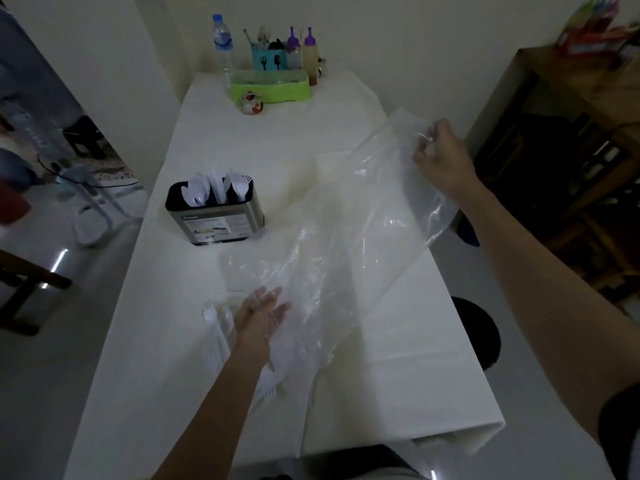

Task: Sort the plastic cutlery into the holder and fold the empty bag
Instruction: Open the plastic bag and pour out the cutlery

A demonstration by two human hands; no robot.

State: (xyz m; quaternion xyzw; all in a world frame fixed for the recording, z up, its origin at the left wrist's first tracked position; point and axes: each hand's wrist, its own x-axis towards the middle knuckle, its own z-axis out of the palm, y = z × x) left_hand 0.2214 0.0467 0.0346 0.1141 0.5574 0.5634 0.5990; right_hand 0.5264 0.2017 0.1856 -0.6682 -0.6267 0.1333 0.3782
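two bare forearms in view, both uncovered down to the wrists. left hand [263, 317] bare, right hand [440, 157] bare. dark short sleeve [621, 431] on the right upper arm at the frame's right edge, curved hem, plain fabric. left upper arm out of frame. bottom centre: strip of dark and pale clothing [349, 460], too blurred to tell the garment.

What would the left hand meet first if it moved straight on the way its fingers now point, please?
The clear bag: the fingertips of the left hand seem to lie at its near end. The holder stands farther on, probably left of that line.
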